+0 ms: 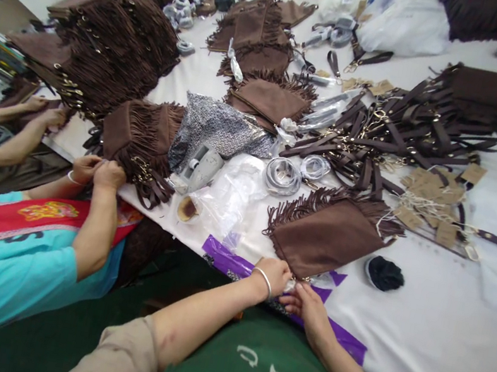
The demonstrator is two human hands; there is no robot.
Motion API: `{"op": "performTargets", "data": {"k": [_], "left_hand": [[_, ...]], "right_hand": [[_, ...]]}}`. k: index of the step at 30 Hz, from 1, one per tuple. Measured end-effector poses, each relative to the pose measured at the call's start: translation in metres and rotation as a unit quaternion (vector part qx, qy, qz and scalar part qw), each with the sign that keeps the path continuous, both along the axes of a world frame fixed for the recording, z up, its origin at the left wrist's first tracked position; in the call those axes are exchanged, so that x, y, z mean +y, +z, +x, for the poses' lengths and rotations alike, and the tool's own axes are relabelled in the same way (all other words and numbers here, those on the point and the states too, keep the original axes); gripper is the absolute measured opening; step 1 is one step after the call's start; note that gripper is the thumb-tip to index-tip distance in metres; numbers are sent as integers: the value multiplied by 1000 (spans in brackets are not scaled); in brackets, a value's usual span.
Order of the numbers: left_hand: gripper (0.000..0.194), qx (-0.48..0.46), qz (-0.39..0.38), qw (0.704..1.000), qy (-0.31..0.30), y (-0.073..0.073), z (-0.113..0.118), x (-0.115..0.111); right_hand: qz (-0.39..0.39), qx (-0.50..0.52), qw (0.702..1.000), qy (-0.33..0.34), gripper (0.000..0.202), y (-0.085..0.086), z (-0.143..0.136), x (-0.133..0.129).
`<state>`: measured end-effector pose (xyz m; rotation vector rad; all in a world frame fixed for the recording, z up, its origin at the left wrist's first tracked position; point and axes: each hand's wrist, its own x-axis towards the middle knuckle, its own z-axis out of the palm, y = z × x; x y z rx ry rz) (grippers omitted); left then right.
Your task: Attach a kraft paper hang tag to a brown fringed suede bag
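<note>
A flat brown fringed bag (326,238) lies at the table's front edge, one corner toward me. At that corner, my left hand (275,276), with a white bangle at its wrist, is closed, its fingertips mostly hidden. Close beside it, my right hand (311,309) pinches a small piece by the bag's metal clasp (306,279); a bit of clear plastic shows there, too small to make out fully. A black cloth-like bundle in a small round holder (384,274) sits right of the bag.
Dark brown straps (382,139) and paper tags (433,199) lie beyond the bag. Coiled wrapped straps (281,176), a grey tape dispenser (201,168) and a cup (187,208) are to its left. Fringed bags (119,48) are piled farther left, near a co-worker's hands (101,173). Purple tape (226,258) lines the edge.
</note>
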<state>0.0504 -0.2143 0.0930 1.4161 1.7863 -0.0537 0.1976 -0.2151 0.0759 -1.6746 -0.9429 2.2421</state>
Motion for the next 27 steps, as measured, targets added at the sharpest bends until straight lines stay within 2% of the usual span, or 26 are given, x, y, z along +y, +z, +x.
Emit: {"op": "performTargets", "data": {"k": [4, 8, 17, 23, 27], "left_hand": [[30, -18, 1, 1000, 18, -3, -2, 0], [31, -27, 3, 999, 23, -2, -2, -1], [28, -40, 6, 999, 6, -5, 1, -3], [19, -46, 63, 995, -57, 11, -5, -2], [16, -62, 155, 980, -109, 19, -2, 0]], "right_hand": [[-9, -20, 1000, -21, 22, 3, -1, 4], [-11, -48, 999, -23, 27, -1, 1, 8], [-30, -57, 997, -34, 26, 2, 6, 4], [42, -100, 994, 19, 24, 10, 26, 8], [108, -73, 991, 31, 32, 23, 33, 15]]}}
